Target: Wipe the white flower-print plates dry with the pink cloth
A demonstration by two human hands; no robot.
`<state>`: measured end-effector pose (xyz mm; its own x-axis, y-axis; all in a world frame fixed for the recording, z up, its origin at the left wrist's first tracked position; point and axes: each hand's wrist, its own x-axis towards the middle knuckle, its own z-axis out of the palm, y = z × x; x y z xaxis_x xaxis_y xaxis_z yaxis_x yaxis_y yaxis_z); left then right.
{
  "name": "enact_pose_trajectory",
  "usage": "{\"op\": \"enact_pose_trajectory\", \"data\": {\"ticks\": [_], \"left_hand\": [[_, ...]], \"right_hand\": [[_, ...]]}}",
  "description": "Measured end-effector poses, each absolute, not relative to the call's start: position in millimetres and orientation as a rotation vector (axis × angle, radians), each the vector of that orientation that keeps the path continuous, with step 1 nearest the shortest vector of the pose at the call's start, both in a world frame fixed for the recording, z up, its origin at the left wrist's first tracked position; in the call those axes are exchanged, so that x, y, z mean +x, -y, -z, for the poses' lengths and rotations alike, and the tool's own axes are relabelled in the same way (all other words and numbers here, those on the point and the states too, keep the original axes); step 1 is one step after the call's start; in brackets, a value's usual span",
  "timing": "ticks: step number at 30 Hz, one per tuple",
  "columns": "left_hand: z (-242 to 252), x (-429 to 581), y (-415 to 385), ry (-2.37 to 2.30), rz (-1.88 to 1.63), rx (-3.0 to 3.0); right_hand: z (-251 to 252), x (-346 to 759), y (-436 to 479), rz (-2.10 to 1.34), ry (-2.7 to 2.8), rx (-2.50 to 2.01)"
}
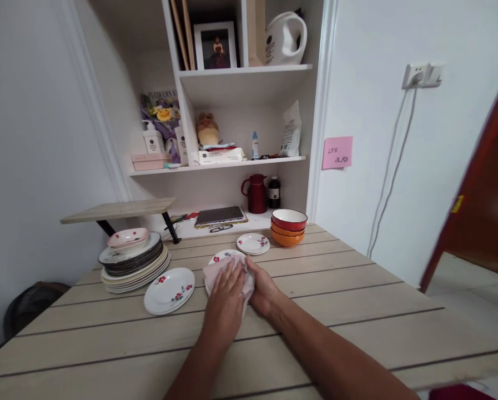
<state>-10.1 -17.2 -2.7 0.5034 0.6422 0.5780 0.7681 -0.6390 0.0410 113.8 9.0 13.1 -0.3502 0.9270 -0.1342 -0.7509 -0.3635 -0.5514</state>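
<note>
My left hand [226, 297] lies flat with fingers stretched out on a pink cloth [212, 271], pressing it onto a white plate with red flowers [220, 257] in the middle of the wooden table [357, 300]. My right hand [264, 290] curls around the right edge of that plate and the cloth. A second flowered plate [169, 290] lies just to the left. A smaller flowered plate [252, 243] rests further back.
A tall stack of plates [134, 265] with a small flowered bowl [128, 238] on top stands at the left. Stacked red and orange bowls [288, 226] sit at the back. Shelves behind hold a red jug [256, 193], bottles and boxes. A dark door [482, 211] is at right.
</note>
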Motion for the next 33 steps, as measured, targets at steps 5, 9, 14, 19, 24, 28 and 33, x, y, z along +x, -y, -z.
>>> {"op": "enact_pose_trajectory", "data": {"ticks": [5, 9, 14, 19, 24, 28, 33], "left_hand": [[4.2, -18.1, 13.1, 1.361, 0.936, -2.373], [10.0, -19.2, 12.7, 1.298, 0.913, -2.445], [11.4, -13.0, 16.2, 1.204, 0.819, -2.592], [6.3, -9.6, 18.5, 1.130, 0.829, -2.635], [3.0, -12.7, 17.2, 1.288, 0.875, -2.504], [6.8, -20.9, 10.9, 1.399, 0.938, -2.408], [11.9, -22.2, 10.2, 1.263, 0.942, -2.530]], "right_hand": [[-18.5, 112.8, -7.1, -1.883, 0.492, -0.442], [-16.4, 122.9, -13.0, -1.811, 0.469, -0.438], [-13.0, 130.1, -16.7, -1.830, 0.491, -0.462], [-13.0, 121.8, -11.0, -1.911, 0.510, -0.550], [-10.9, 115.2, -10.5, -1.907, 0.512, -0.473], [-11.3, 114.6, -12.4, -1.855, 0.509, -0.467], [-18.4, 123.8, -14.1, -1.795, 0.421, -0.422]]}}
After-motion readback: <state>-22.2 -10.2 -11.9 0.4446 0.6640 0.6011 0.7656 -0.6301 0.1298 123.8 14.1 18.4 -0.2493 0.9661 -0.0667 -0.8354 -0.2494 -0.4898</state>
